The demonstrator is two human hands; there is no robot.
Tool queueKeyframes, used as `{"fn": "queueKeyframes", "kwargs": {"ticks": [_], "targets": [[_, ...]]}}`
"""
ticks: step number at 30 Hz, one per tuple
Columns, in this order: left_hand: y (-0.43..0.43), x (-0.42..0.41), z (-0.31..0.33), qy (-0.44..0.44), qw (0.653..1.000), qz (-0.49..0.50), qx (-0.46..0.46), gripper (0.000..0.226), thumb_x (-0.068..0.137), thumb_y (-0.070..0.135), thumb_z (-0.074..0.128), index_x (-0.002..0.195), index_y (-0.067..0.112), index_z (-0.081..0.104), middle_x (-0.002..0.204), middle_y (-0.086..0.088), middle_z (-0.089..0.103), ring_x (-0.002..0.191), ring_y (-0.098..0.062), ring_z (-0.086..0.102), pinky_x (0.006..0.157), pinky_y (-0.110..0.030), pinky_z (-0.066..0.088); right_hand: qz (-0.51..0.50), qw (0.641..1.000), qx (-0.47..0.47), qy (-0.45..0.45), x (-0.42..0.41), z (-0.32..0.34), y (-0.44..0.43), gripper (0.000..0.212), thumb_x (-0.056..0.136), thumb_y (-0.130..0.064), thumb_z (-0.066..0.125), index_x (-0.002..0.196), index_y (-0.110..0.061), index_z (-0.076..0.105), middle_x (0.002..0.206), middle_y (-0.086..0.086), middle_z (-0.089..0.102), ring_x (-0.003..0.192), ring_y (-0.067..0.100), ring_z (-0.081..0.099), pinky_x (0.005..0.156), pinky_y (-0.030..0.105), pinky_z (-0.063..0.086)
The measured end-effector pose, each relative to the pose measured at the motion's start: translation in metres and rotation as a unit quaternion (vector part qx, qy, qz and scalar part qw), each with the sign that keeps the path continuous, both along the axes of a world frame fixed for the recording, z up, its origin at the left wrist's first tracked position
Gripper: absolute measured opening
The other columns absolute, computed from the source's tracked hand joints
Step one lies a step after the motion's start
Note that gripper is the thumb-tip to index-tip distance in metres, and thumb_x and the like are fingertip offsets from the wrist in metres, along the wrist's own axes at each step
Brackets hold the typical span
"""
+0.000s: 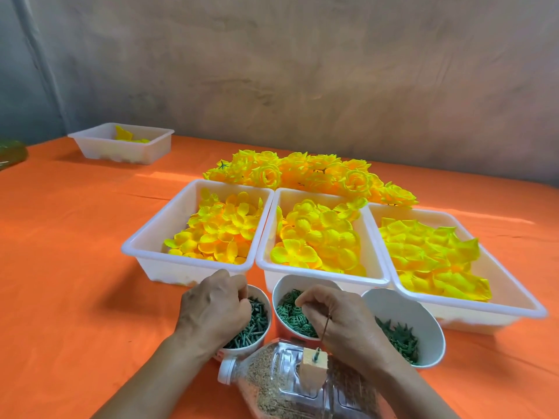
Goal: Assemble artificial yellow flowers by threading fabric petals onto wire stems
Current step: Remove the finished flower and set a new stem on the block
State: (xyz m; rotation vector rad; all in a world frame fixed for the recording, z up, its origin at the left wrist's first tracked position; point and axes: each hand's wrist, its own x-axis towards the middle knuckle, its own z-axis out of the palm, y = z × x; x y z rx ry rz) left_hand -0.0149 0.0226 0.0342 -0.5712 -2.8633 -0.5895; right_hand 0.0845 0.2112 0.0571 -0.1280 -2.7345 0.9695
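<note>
Three white trays hold yellow fabric petals: the left tray [142,252], the middle tray [317,275] and the right tray [472,311]. In front stand three cups: the left cup [262,297] of green pegs, the middle cup [284,287] of green round pieces, and the right cup [402,309] of green spiky pieces. My left hand [211,309] reaches into the left cup, its fingers curled among the pegs. My right hand [341,322] hovers over the middle cup with fingertips pinched together; what they hold is hidden. A thin wire stem [325,331] stands in a wooden block [313,370] in front of that hand.
The block sits on a clear plastic bottle [272,385] filled with grain, lying at the near edge. A pile of finished yellow flowers [311,173] lies behind the trays. A fourth white tray [99,146] stands far left on the orange cloth [75,267].
</note>
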Motion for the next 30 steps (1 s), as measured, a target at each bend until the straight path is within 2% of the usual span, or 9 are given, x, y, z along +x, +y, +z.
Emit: {"fn": "queueKeyframes", "kwargs": {"ticks": [5, 8, 14, 18, 20, 22, 25, 27, 30], "targets": [[-0.003, 0.002, 0.006, -0.019, 0.996, -0.003, 0.086, 0.012, 0.081, 0.027, 0.055, 0.071, 0.026, 0.049, 0.079, 0.005, 0.05, 0.079, -0.023, 0.055, 0.065, -0.033, 0.041, 0.004, 1.0, -0.003, -0.001, 0.0, 0.0, 0.0, 0.014, 0.091, -0.021, 0.059, 0.095, -0.025, 0.073, 0.075, -0.017, 0.065, 0.064, -0.001, 0.054, 0.064, 0.021, 0.043], [-0.002, 0.002, 0.009, -0.035, 0.989, -0.002, 0.141, 0.015, 0.086, 0.019, 0.055, 0.074, 0.024, 0.047, 0.071, 0.0, 0.058, 0.075, -0.028, 0.057, 0.069, -0.04, 0.048, 0.001, 1.0, -0.009, -0.004, 0.0, 0.001, 0.0, 0.015, 0.092, -0.022, 0.059, 0.095, -0.026, 0.073, 0.081, -0.016, 0.068, 0.068, -0.001, 0.057, 0.067, 0.022, 0.046], [0.001, 0.003, 0.015, -0.083, 0.969, 0.003, 0.232, 0.011, 0.091, 0.021, 0.057, 0.082, 0.026, 0.055, 0.072, 0.0, 0.066, 0.075, -0.021, 0.066, 0.073, -0.039, 0.052, -0.001, 1.0, -0.022, -0.004, 0.001, 0.001, -0.001, 0.014, 0.091, -0.022, 0.06, 0.095, -0.027, 0.073, 0.084, -0.013, 0.071, 0.072, 0.003, 0.062, 0.069, 0.027, 0.051], [0.002, 0.004, 0.022, -0.136, 0.947, 0.001, 0.29, 0.014, 0.086, 0.021, 0.064, 0.074, 0.027, 0.062, 0.059, 0.003, 0.064, 0.066, -0.022, 0.063, 0.069, -0.037, 0.054, 0.003, 0.999, -0.046, -0.001, 0.001, 0.0, 0.001, 0.015, 0.09, -0.021, 0.061, 0.091, -0.028, 0.073, 0.069, -0.02, 0.066, 0.059, 0.001, 0.056, 0.058, 0.021, 0.044], [0.003, 0.005, 0.028, -0.188, 0.919, -0.007, 0.348, 0.016, 0.088, 0.015, 0.065, 0.075, 0.023, 0.064, 0.057, 0.001, 0.064, 0.062, -0.02, 0.064, 0.067, -0.038, 0.057, -0.001, 0.998, -0.064, -0.003, 0.001, 0.001, 0.003, 0.014, 0.09, -0.021, 0.061, 0.089, -0.029, 0.073, 0.065, -0.026, 0.062, 0.058, -0.001, 0.054, 0.056, 0.016, 0.04], [0.006, 0.007, 0.035, -0.247, 0.871, -0.021, 0.424, 0.016, 0.092, 0.008, 0.062, 0.078, 0.016, 0.063, 0.062, -0.002, 0.064, 0.061, -0.015, 0.067, 0.059, -0.031, 0.057, -0.005, 0.996, -0.093, -0.006, 0.0, 0.003, 0.005, 0.014, 0.09, -0.022, 0.062, 0.089, -0.03, 0.073, 0.071, -0.023, 0.066, 0.063, 0.002, 0.058, 0.059, 0.018, 0.044], [0.011, 0.013, 0.048, -0.318, 0.794, -0.039, 0.516, 0.016, 0.095, 0.006, 0.059, 0.081, 0.012, 0.062, 0.066, -0.002, 0.068, 0.061, -0.015, 0.069, 0.052, -0.023, 0.054, 0.002, 0.989, -0.146, 0.002, -0.001, 0.01, 0.005, 0.016, 0.09, -0.019, 0.063, 0.086, -0.032, 0.072, 0.072, -0.012, 0.069, 0.066, 0.008, 0.061, 0.062, 0.027, 0.046], [0.014, 0.017, 0.057, -0.362, 0.742, -0.047, 0.562, 0.013, 0.095, 0.007, 0.059, 0.083, 0.012, 0.061, 0.07, -0.005, 0.071, 0.065, -0.018, 0.072, 0.052, -0.024, 0.055, 0.012, 0.985, -0.174, 0.019, -0.001, 0.017, 0.004, 0.019, 0.089, -0.016, 0.063, 0.085, -0.033, 0.072, 0.072, -0.004, 0.069, 0.068, 0.018, 0.062, 0.063, 0.035, 0.048], [0.019, 0.022, 0.069, -0.418, 0.67, -0.058, 0.61, 0.006, 0.091, 0.007, 0.062, 0.087, 0.011, 0.061, 0.078, -0.011, 0.074, 0.07, -0.023, 0.074, 0.054, -0.028, 0.058, 0.033, 0.973, -0.222, 0.052, -0.001, 0.029, 0.002, 0.023, 0.09, -0.012, 0.064, 0.087, -0.033, 0.073, 0.077, 0.004, 0.071, 0.079, 0.029, 0.065, 0.075, 0.047, 0.052]]}}
